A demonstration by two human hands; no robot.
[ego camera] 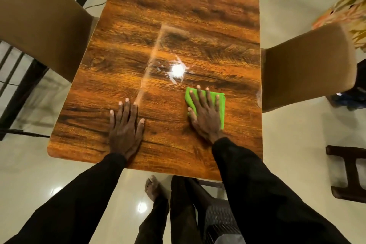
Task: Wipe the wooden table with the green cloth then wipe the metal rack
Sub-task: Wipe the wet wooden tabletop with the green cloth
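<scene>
Folded bright-green cloth [213, 103] lies flat on glossy wood-grain tabletop [178, 16], near rt edge. Right hand [206, 117] presses it, fingers [201, 98] spread flat, not gripping. Left hand [124, 128] flat on bare wood, fingers splayed.

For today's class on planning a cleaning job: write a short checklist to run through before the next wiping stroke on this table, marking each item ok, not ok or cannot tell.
1. Folded green cloth lies flat on the glossy wooden table: ok.
2. Right hand presses palm-down on the cloth, fingers spread: ok.
3. Left hand braces flat on bare wood, apart from the cloth: ok.
4. Tabletop ahead free of objects: ok.
5. Two tan padded chairs clear of the table edges: cannot tell.
6. Metal rack located for the later step: cannot tell; dark bars at the left edge might be it.
</scene>
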